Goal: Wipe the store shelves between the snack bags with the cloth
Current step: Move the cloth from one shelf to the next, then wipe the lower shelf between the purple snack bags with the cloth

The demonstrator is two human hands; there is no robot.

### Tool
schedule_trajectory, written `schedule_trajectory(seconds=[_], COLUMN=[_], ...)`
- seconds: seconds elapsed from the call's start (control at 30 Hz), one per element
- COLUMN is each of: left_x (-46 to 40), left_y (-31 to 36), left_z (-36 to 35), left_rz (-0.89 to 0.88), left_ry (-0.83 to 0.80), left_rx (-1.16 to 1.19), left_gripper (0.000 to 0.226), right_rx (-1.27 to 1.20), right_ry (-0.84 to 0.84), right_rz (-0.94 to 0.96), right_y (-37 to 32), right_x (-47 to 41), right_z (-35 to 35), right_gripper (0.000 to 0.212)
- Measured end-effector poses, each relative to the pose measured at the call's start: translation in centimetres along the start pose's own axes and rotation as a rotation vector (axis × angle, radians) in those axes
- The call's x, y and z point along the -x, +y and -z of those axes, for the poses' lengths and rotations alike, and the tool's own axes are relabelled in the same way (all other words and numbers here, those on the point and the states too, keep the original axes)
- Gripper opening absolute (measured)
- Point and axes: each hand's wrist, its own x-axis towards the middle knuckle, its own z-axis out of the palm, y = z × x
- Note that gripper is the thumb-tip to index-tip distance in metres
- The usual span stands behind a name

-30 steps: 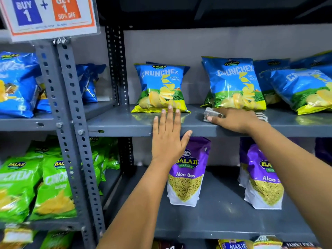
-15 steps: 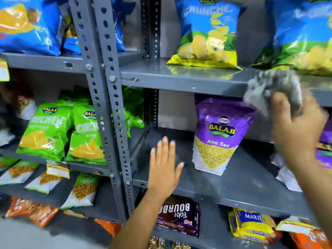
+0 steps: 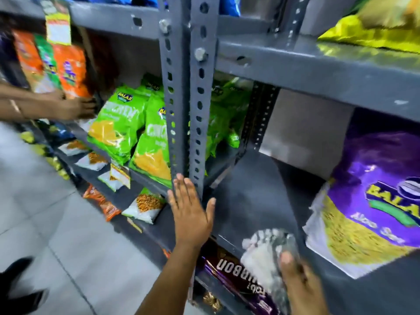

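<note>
My right hand (image 3: 300, 285) grips a grey-white cloth (image 3: 266, 262) at the front edge of the grey middle shelf (image 3: 252, 201). My left hand (image 3: 189, 210) lies flat and open on that shelf's front left corner, beside the perforated upright post (image 3: 188, 92). A purple Aloo Sev bag (image 3: 375, 201) stands on the same shelf to the right of the cloth. Green snack bags (image 3: 127, 130) fill the neighbouring bay to the left.
Another person's hands (image 3: 68, 105) reach into orange bags (image 3: 63, 67) at the far left. Above, a yellow bag edge (image 3: 368, 35) rests on the upper shelf (image 3: 318, 71). A dark biscuit pack (image 3: 236, 276) and small packets (image 3: 145, 205) lie on lower shelves. Tiled floor (image 3: 45, 223) lies left.
The view has dropped from the upper shelf to the middle one. My right hand brought the cloth down to the middle shelf's front edge; my left hand shifted to the shelf corner by the post.
</note>
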Motion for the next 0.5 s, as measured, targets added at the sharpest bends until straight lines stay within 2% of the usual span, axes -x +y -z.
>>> schedule_trajectory(seconds=[0.07,0.13,0.23,0.33,0.43,0.5], left_x=[0.1,-0.2,-0.2,-0.1,0.0,0.1], left_y=[-0.3,-0.6,-0.8,-1.0,-1.4,-1.7], left_z=[-0.9,-1.3,-1.6,-1.9,-2.0,-1.7], left_rz=[0.006,-0.007,-0.047,-0.057,-0.060,-0.093], left_ry=[0.059,0.090,0.118,0.152,0.147,0.136], left_rx=[0.016,0.002,-0.014,0.031,0.058,0.055], left_gripper=[0.075,0.074,0.074,0.074,0.073,0.072], right_rx=[0.099,0.173,0.421,0.740,1.062,1.106], right_ry=[-0.121,-0.117,-0.056,-0.047,-0.297,-0.341], right_rz=[0.086,0.227,0.378,0.289,0.135,0.129], right_y=[-1.8,-4.1,-5.7,-4.8,-0.4,1.7], right_x=[-3.4,-7.9,-15.8,-23.6,-26.6,-26.1], right_z=[-0.6,-2.0,-5.4,-6.9,-6.9,-7.1], right_gripper=[0.031,0.049,0.045,0.050,0.055,0.052])
